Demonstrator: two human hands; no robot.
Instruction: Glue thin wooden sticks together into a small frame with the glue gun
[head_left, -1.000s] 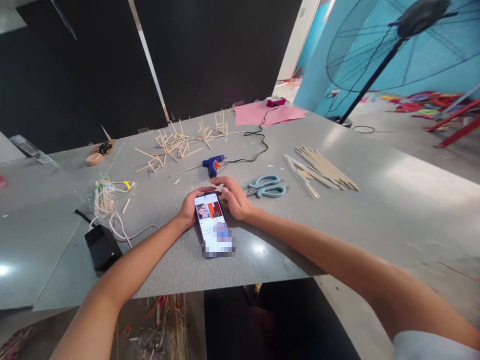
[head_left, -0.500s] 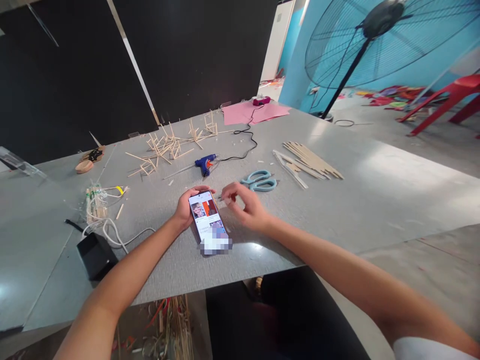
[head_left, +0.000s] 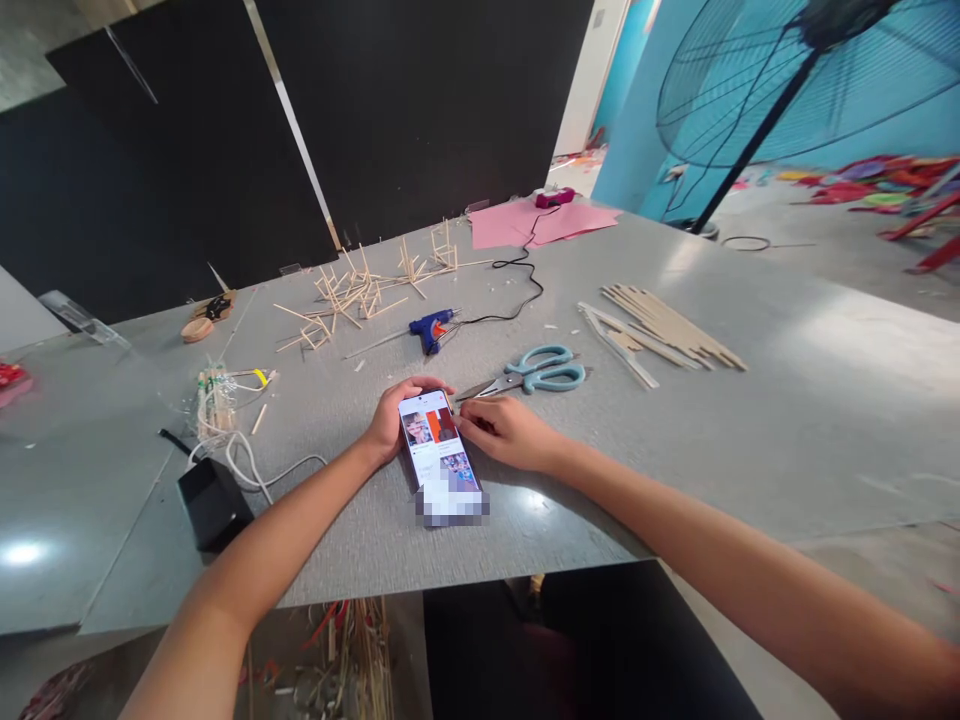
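Note:
A smartphone (head_left: pixel 442 450) with a lit screen of pictures lies tilted at the table's near side; part of its lower screen is pixelated. Around its upper left edge wrap the fingers of my left hand (head_left: pixel 391 415). My right hand (head_left: pixel 506 430) is closed, its curled fingers and thumb at the phone's right edge. Just beyond that hand lie scissors (head_left: pixel 551 370) with light blue handles, blades pointing left. Farther off, a blue hot glue gun (head_left: pixel 431 330) rests on its side, a clear glue stick at its rear.
Stick frames (head_left: pixel 352 290) stand behind the glue gun. Flat wooden strips (head_left: pixel 667 325) lie right of the scissors. A black adapter (head_left: pixel 214 505) with white cables sits left of my forearm. Pink sheets (head_left: pixel 510 225) lie at the back; a large fan (head_left: pixel 780 110) stands beyond the table.
My right hand has come down from above the phone's right side to its edge, fingers more curled. The view has turned slightly left; scissor blades now show.

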